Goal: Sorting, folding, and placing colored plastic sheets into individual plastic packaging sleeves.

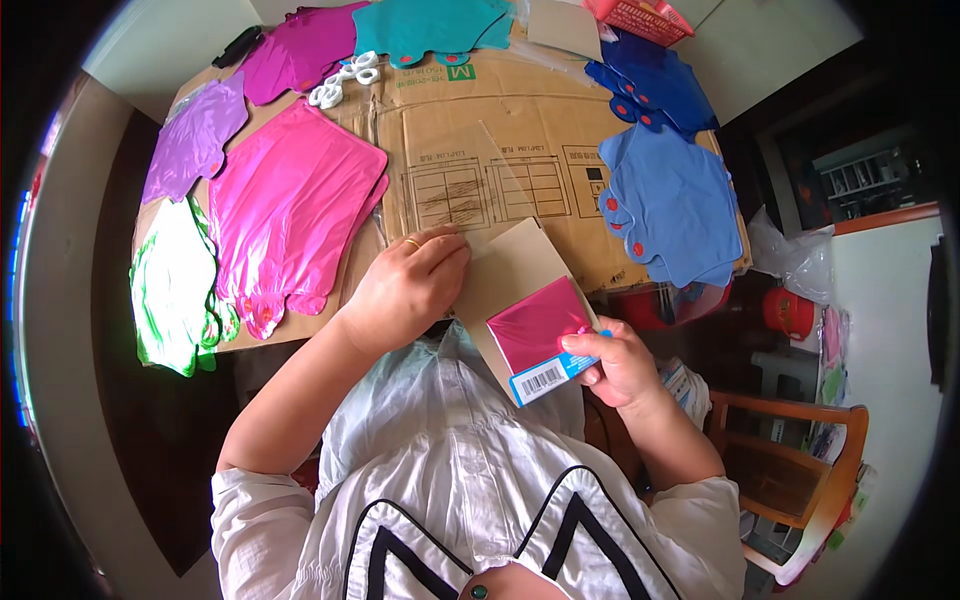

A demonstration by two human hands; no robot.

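Note:
My right hand (617, 362) grips a folded pink foil balloon (538, 326) by its lower edge, together with a blue and white label card (545, 378), pressed against a tan cardboard backing card (510, 272). My left hand (408, 285) rests on the upper left part of that card, fingers curled, with a clear plastic sleeve (478, 170) reaching away from it over the flattened cardboard box (520, 100) that covers the table. A ring shows on one finger.
Flat foil balloons lie in piles on the cardboard: pink (285, 205), purple (195, 135), magenta (300, 50), teal (425, 25), green and white (175, 285), light blue (670, 200), dark blue (655, 85). A red basket (640, 15) stands far right. A wooden chair (800, 470) is at my right.

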